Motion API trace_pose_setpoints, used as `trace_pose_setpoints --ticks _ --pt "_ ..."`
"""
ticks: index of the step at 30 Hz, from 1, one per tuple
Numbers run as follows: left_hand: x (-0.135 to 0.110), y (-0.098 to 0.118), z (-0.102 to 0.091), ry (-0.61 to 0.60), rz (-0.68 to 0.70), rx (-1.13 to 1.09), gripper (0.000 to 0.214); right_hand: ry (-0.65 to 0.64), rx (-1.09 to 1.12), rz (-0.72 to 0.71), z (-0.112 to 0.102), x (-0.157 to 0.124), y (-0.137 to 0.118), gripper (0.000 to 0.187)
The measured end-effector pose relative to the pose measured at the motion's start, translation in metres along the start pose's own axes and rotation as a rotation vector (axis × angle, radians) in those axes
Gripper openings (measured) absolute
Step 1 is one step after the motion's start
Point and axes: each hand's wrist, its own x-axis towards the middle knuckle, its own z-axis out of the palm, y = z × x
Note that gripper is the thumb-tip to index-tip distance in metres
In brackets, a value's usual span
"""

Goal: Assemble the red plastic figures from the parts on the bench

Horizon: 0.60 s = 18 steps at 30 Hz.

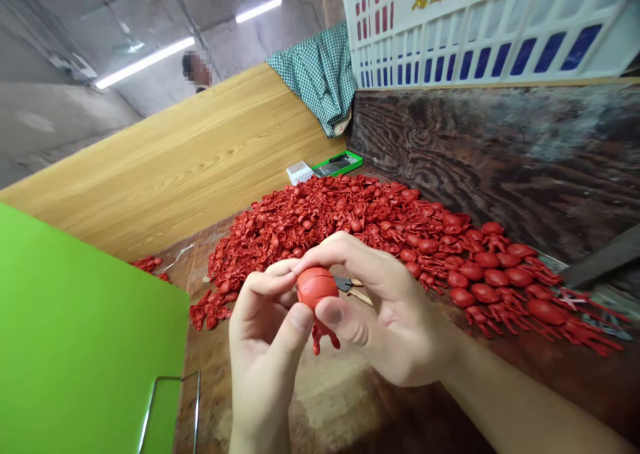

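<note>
Between my fingertips is a red plastic figure (pixel 317 286) with a round, ball-like upper part and short limbs hanging below. A dark seam line runs across the round part. My left hand (pixel 265 334) pinches its left side with thumb and fingers. From the other side, my right hand (pixel 395 314) closes on it too, thumb on the front and fingers over the top. Just behind my right hand lie small pliers (pixel 359 294) with tan handles, partly hidden by it. Beyond both hands spreads a large heap of small red parts (pixel 305 224).
Similar round red figures (pixel 495 277) lie at the right. Behind the heap are a green tray (pixel 356 163) and a white card. A light wooden panel (pixel 200 154), a dark board (pixel 475 141) and a green panel (pixel 75 334) border the table. A white basket (pixel 450 41) stands above; one person is beyond.
</note>
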Motion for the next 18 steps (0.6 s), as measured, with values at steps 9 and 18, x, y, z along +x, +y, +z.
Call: trace_pose_setpoints --ticks 9,18 --pt "0.006 0.008 -0.008 -0.082 -0.112 0.003 0.030 -0.044 -0.435 -0.291 -0.013 0.005 0.010 0.048" --pt "-0.001 0.015 -0.016 -0.043 0.051 0.152 0.033 -0.048 -0.266 -0.273 -0.009 0.005 0.007 0.033"
